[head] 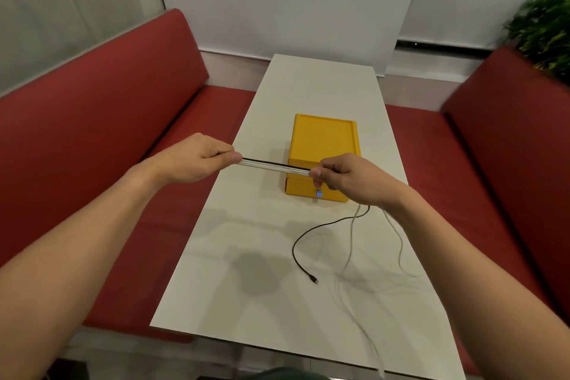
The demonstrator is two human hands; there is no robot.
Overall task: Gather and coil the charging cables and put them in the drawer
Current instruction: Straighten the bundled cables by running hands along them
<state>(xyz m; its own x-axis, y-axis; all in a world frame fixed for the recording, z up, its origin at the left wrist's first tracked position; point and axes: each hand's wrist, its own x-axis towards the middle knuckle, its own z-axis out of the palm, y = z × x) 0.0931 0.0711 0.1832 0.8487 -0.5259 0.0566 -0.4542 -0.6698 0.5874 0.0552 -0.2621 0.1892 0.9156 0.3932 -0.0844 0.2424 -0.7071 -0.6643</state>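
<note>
Now my left hand [197,157] and right hand [345,177] each pinch cables [274,166], bundle stretched tight between them above table [262,256]. Black cable [305,241] and white ones hang from right hand, loose ends lying on table. Yellow drawer box [324,142] just behind, closed.

Soft, even indoor light falls from overhead, leaving faint shadows on the white table [271,256]; wide-angle distortion bends the frame edges. The plant [543,31] at upper right is motion-blurred; the white cables [398,234] smear slightly.
</note>
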